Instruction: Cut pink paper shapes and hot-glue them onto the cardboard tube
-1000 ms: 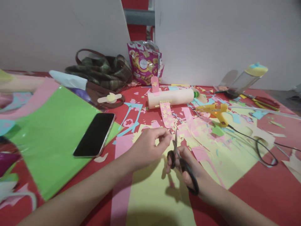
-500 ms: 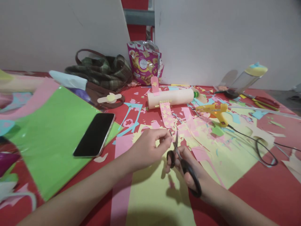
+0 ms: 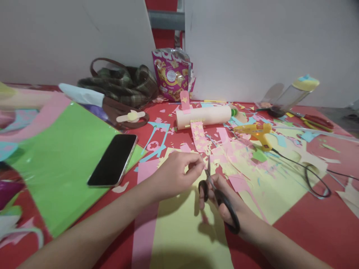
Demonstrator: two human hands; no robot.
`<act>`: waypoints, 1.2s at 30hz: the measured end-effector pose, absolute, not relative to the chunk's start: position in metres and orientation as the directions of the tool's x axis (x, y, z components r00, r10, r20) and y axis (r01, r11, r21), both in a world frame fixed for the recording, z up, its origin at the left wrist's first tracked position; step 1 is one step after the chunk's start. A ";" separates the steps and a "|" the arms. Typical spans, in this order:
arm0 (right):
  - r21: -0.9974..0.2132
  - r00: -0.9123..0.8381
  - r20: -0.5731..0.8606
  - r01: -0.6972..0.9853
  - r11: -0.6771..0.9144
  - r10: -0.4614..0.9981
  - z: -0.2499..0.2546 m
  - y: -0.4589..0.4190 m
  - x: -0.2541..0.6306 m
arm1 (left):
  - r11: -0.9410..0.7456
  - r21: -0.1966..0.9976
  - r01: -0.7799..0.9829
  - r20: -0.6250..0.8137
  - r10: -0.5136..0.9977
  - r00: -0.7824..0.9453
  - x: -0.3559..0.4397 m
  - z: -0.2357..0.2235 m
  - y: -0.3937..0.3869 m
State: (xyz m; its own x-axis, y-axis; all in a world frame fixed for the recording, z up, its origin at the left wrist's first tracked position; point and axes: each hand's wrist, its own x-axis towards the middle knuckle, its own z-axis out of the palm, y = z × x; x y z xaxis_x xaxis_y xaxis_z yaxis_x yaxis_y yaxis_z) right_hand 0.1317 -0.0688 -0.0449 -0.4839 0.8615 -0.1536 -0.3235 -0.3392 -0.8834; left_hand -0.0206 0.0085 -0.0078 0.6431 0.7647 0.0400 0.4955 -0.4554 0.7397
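My right hand grips black-handled scissors, fingers through the loops, with the blades pointing away from me and slightly apart. Just left of the blades, my left hand is closed in a pinch; whatever its fingertips hold is too small to make out. Beneath both hands lies a yellow paper sheet, with a pink sheet along its left side. Beyond the fingertips, a pink strip with yellow stars hangs off a pale paper tube lying on its side.
A yellow glue gun with a lit orange light lies to the right, its cord looping nearby. On the left a phone rests on a green sheet. Behind are a plaid bag and a purple snack bag. Paper scraps litter the red table.
The scissors shift slightly and their blades open a little, then come closer together. My left hand stays nearly in place, still pinched. The things on the table have not moved.
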 end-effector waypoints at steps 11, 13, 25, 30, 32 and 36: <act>-0.907 -0.476 -0.124 -0.302 -0.295 0.870 -0.049 -0.068 0.132 | -0.471 0.746 0.472 0.050 0.745 0.665 -0.023 -0.009 0.010; -0.915 -0.467 -0.121 -0.289 -0.281 0.876 -0.049 -0.068 0.132 | -0.468 0.749 0.470 0.052 0.748 0.662 -0.022 -0.009 0.011; -0.932 -0.434 -0.087 -0.283 -0.227 0.897 -0.054 -0.066 0.130 | -0.455 0.763 0.459 0.060 0.758 0.650 -0.024 -0.008 0.011; -0.940 -0.404 -0.075 -0.277 -0.200 0.912 -0.052 -0.066 0.130 | -0.447 0.759 0.473 0.054 0.767 0.639 -0.024 -0.008 0.011; -0.938 -0.408 -0.087 -0.273 -0.213 0.909 -0.051 -0.065 0.130 | -0.442 0.763 0.473 0.049 0.768 0.639 -0.024 -0.008 0.011; -0.928 -0.441 -0.098 -0.284 -0.242 0.892 -0.048 -0.066 0.130 | -0.431 0.782 0.451 0.045 0.759 0.649 -0.024 -0.007 0.011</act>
